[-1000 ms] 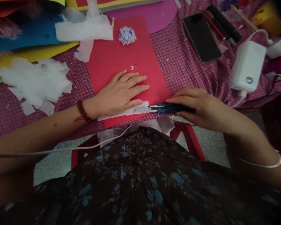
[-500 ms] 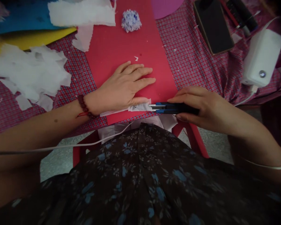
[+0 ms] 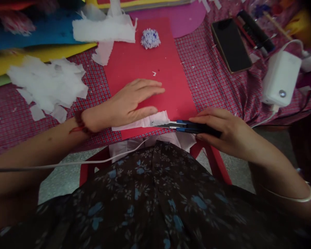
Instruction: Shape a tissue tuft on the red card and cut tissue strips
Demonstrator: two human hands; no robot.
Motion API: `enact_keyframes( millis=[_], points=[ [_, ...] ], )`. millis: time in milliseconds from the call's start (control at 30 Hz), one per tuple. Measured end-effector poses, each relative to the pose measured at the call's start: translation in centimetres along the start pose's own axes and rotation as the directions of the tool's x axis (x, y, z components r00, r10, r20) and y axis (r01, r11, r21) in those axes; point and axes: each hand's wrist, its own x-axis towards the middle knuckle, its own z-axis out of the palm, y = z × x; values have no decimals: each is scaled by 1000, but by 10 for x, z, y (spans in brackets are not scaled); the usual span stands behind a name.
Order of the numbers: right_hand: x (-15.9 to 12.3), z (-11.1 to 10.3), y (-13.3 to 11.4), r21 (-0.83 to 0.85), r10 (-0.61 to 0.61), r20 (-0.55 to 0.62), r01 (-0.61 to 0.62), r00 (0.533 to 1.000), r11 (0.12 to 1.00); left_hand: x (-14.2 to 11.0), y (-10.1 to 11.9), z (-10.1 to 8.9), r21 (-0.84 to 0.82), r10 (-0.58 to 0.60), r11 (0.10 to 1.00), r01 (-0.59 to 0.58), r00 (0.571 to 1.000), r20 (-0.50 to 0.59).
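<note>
My left hand (image 3: 126, 102) lies flat with fingers stretched out on a red sheet (image 3: 150, 69), its edge pressing down a folded white tissue strip (image 3: 142, 122) near the table's front edge. My right hand (image 3: 220, 129) is closed around a black and blue utility knife (image 3: 189, 127). The knife's blade lies along the right end of the tissue strip. A small white and blue tissue pompom (image 3: 150, 38) sits at the far end of the red sheet.
Torn white tissue (image 3: 48, 84) lies to the left on the checked tablecloth (image 3: 204, 72). A black phone (image 3: 231, 45), pens (image 3: 254, 31) and a white power bank (image 3: 281, 81) are on the right. Blue and yellow sheets (image 3: 36, 48) are stacked at the back left.
The knife's blade has slid left over the end of the tissue strip. My left hand has shifted slightly left, its fingers drawn closer together.
</note>
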Motion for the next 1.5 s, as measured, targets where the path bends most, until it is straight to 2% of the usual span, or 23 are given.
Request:
enact_keyframes(
  millis=[100,200,267,433,567,700,800,900,1000,1033,1100,1167,1200,1333,1500],
  points=[
    [1,0,3,24,8,-4,-8,1000,1000,-30,20,-10,208,46,977,-36,998,-45],
    [3,0,5,45,-5,-4,5,1000,999,-52,42,-8,492,130,866,-94,991,-39],
    [6,-1,7,50,-10,-1,10,1000,999,-56,52,-4,573,109,816,-76,994,-24],
    [12,-7,13,35,-39,-11,40,999,999,-43,59,8,597,-7,802,23,1000,-29],
    [12,-18,21,11,-39,-33,39,999,999,-24,62,14,571,-16,820,35,999,-39],
    [7,-27,32,-36,-42,-53,40,998,999,-9,69,21,535,-7,845,7,1000,-2],
    [4,-29,40,-49,-51,-46,49,998,998,-6,74,19,516,-1,856,4,1000,-7],
    [3,-27,44,-32,-54,-39,53,998,998,-5,75,8,511,-84,854,100,995,-54],
    [3,-26,46,-22,-59,-36,59,998,998,6,71,-2,504,-220,827,248,969,-115],
    [3,-25,47,-28,-72,-38,71,997,997,13,68,-2,487,-257,829,275,961,-105],
    [3,-25,47,-41,-97,-47,95,994,995,26,57,2,426,-255,865,265,963,-81],
    [3,-25,48,-33,-101,-57,99,993,995,36,41,11,342,-180,922,183,983,-41],
    [3,-26,48,-25,-94,-58,93,994,995,39,33,16,310,-178,934,178,984,-29],
    [4,-28,48,-7,-88,-34,88,996,996,38,5,29,235,-148,963,133,988,50],
    [9,-32,50,-1,-88,-10,88,996,996,32,0,30,202,-155,969,145,987,36]
  ],
)
